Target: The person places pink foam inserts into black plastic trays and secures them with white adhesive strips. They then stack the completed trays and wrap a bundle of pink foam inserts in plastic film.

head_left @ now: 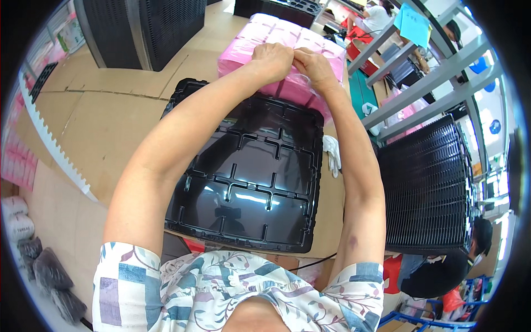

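My left hand (274, 60) and my right hand (314, 66) meet over a pink pack (240, 48) in clear, shiny plastic wrap. Both hands are closed, fingertips pinched close together at the wrap; the exact bit between them is hidden. The pack is made up of several pink blocks side by side, lying at the far side of the workbench. Below my forearms, nearer to my body, lies a black plastic tray (251, 160) with raised ribs dividing its glossy bottom. Its far edge meets the pack, and my left forearm covers part of its left side.
Tall stacks of black trays stand at the far left (171, 33) and at the right (426, 193). A white glove (332, 155) lies right of the tray. Grey metal rails (426, 83) rise at the right. Cardboard (110, 122) covers the bench. Other people sit farther off.
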{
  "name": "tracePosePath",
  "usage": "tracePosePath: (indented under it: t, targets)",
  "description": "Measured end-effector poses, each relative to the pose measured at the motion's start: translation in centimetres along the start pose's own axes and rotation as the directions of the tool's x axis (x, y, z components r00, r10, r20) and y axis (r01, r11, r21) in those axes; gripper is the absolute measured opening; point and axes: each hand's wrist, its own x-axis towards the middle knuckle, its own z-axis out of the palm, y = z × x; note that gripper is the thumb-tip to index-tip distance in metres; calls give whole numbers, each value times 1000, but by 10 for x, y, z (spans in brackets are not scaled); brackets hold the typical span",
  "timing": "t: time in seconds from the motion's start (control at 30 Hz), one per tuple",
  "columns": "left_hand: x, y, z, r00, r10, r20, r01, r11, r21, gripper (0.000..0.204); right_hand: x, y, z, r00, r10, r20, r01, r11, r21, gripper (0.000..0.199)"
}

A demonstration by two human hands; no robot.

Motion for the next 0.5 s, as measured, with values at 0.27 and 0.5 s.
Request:
tracePosePath:
  t: [0.27,0.5]
  targets:
    - [-4,-8,12,993,-58,-104,53,997,-48,25,9,-17,18,992,126,-26,-129,967,-220,23]
    - [-29,0,29,935,57,-350,-174,934,-311,25,6,5,18,954,300,6,-295,941,-166,33]
